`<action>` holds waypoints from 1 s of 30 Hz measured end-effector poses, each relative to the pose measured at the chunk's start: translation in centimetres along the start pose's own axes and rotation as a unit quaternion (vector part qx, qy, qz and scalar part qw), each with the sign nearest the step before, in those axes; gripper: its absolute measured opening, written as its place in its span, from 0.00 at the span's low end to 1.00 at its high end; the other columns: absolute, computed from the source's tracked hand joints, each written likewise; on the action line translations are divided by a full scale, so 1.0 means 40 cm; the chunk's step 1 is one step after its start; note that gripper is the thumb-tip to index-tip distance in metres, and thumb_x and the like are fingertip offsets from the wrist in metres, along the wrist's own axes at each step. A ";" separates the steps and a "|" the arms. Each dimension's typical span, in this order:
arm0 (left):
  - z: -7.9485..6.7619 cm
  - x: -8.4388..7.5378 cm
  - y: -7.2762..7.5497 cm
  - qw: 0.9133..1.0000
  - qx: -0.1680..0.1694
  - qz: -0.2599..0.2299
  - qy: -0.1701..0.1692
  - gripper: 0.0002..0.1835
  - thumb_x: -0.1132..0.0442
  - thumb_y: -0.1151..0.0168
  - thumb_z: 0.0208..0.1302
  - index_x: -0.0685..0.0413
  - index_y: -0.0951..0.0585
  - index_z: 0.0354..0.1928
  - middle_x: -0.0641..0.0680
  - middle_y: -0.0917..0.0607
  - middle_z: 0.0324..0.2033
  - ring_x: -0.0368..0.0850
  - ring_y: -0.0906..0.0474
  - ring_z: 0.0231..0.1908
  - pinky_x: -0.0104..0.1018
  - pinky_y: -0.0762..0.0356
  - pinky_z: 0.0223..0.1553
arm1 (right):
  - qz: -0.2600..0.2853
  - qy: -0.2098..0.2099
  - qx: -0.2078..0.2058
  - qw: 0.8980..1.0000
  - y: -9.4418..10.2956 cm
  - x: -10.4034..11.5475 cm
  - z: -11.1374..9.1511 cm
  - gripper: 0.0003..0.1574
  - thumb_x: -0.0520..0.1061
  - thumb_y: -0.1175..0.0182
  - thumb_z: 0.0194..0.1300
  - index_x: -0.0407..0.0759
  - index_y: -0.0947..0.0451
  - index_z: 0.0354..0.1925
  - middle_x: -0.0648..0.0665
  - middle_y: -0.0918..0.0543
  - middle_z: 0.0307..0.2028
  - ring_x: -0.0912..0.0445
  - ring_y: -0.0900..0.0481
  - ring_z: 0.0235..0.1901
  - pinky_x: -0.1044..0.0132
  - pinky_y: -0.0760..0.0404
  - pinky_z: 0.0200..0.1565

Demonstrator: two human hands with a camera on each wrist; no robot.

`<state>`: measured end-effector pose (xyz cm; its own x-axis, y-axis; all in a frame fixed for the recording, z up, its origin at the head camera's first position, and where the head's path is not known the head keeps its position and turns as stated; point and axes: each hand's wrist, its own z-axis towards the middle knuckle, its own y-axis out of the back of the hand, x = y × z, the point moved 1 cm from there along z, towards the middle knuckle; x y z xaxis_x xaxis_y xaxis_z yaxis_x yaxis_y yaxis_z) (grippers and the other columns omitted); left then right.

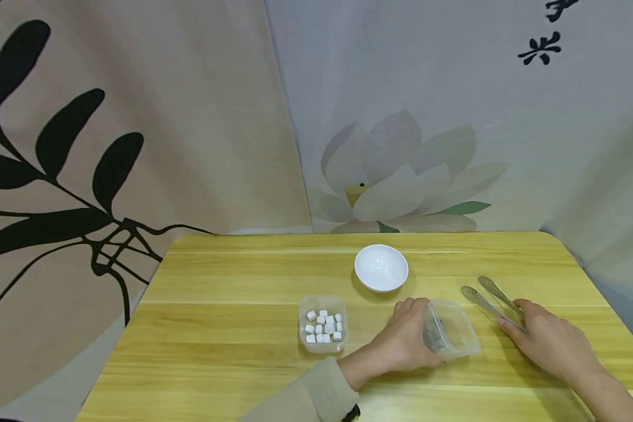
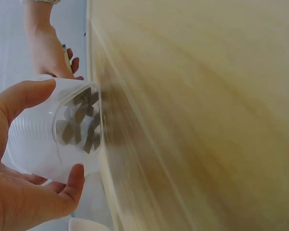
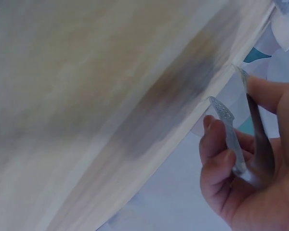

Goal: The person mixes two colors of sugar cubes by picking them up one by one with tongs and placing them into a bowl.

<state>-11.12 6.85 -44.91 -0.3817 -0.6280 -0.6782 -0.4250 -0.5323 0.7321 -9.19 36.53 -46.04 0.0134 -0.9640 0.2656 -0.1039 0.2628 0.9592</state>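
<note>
My left hand grips a clear plastic tub, tilted over with its mouth toward the right. Through its base in the left wrist view, several dark grey pieces show inside; thumb and fingers span its sides. In my right hand is a pair of metal tongs, held between thumb and curled fingers. Their two patterned tips stand apart with nothing between them, pointing up and left beyond the tub in the head view.
Left of my left hand, a second clear tub holds several white cubes. A white bowl stands behind on the wooden table. Printed curtains hang along the table's far edge.
</note>
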 end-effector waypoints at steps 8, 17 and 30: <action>-0.010 0.000 0.012 0.999 -0.021 -0.036 -0.003 0.54 0.57 0.14 0.41 0.54 0.33 0.73 0.44 0.26 0.63 0.34 0.32 0.60 0.29 0.28 0.61 | 0.001 0.002 -0.014 1.000 0.005 -0.007 -0.007 0.42 0.59 0.42 0.78 0.19 0.30 0.61 0.18 0.22 0.54 0.25 0.18 0.44 0.36 0.19 0.32; -0.031 -0.010 0.050 0.995 -0.061 -0.075 -0.019 0.53 0.60 0.19 0.42 0.53 0.33 0.74 0.45 0.27 0.65 0.35 0.31 0.61 0.31 0.28 0.62 | 0.017 -0.008 -0.069 0.997 0.024 -0.006 -0.022 0.38 0.58 0.42 0.77 0.25 0.29 0.63 0.21 0.21 0.54 0.25 0.19 0.42 0.36 0.22 0.33; -0.070 0.002 0.103 0.990 -0.103 -0.043 -0.082 0.54 0.56 0.20 0.42 0.52 0.34 0.75 0.44 0.27 0.63 0.34 0.31 0.60 0.30 0.28 0.62 | 0.000 0.032 -0.142 0.989 0.054 0.011 -0.047 0.35 0.63 0.36 0.71 0.35 0.25 0.57 0.33 0.15 0.42 0.40 0.16 0.29 0.48 0.24 0.24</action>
<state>-10.62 3.02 -41.79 -0.4872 -0.4842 -0.7268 -0.2911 -0.6946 0.6579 -7.56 36.76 -43.68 0.0779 -0.9619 0.2620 0.1804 0.2721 0.9452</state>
